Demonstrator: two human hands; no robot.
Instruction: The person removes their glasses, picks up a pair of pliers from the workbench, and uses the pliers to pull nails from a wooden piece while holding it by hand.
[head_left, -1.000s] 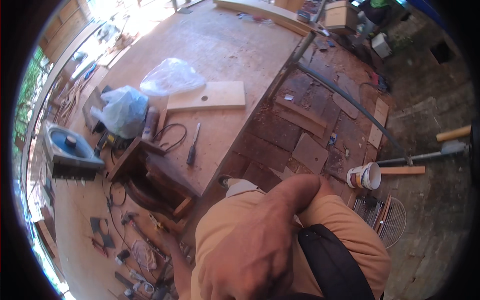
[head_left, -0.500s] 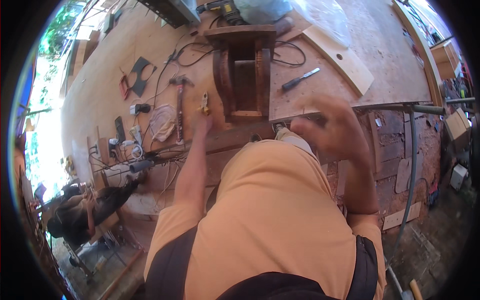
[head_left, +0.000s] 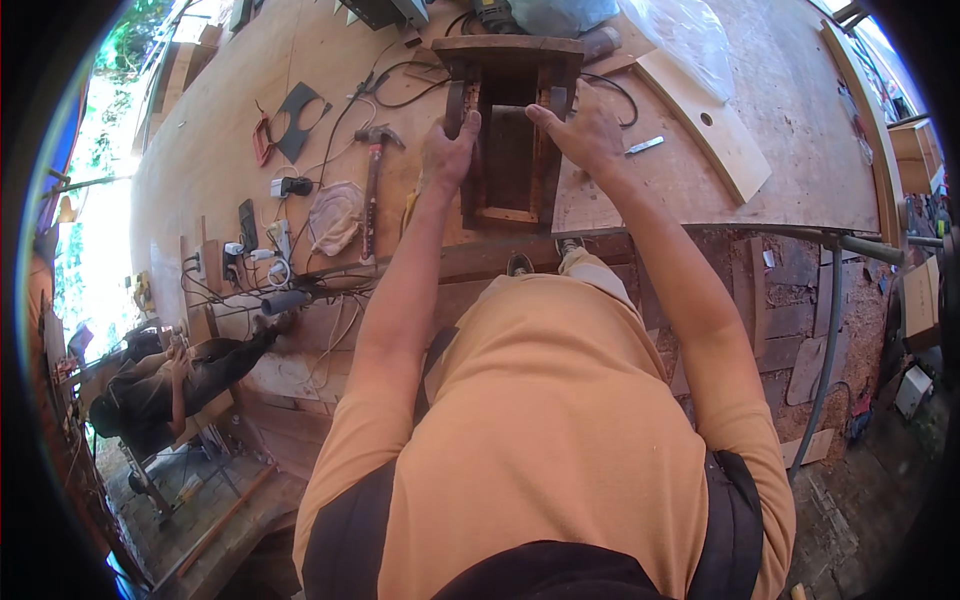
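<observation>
A dark brown wooden frame [head_left: 510,47] with curved sides, a flat board at its far end and a hollow middle stands on the workbench before me. My left hand [head_left: 450,155] is closed around its left side, thumb on the inner edge. On the opposite side my right hand [head_left: 588,132] grips it with the thumb turned inward and the fingers partly hidden behind the wood. Beside my left forearm lies a pair of pliers [head_left: 410,206], mostly covered by the arm. The chisel [head_left: 645,146] shows only its blade past my right wrist.
A red-handled hammer [head_left: 372,190], a crumpled cloth [head_left: 336,217], cables and a power strip [head_left: 281,243] lie on the left. A pale board with a hole [head_left: 705,120] and clear plastic sheeting [head_left: 690,45] are on the right. Another person [head_left: 165,390] sits at lower left.
My left hand has left the pliers and gone up to the frame's left side. My right hand has moved forward and left onto its right side. The view has shifted slightly.
</observation>
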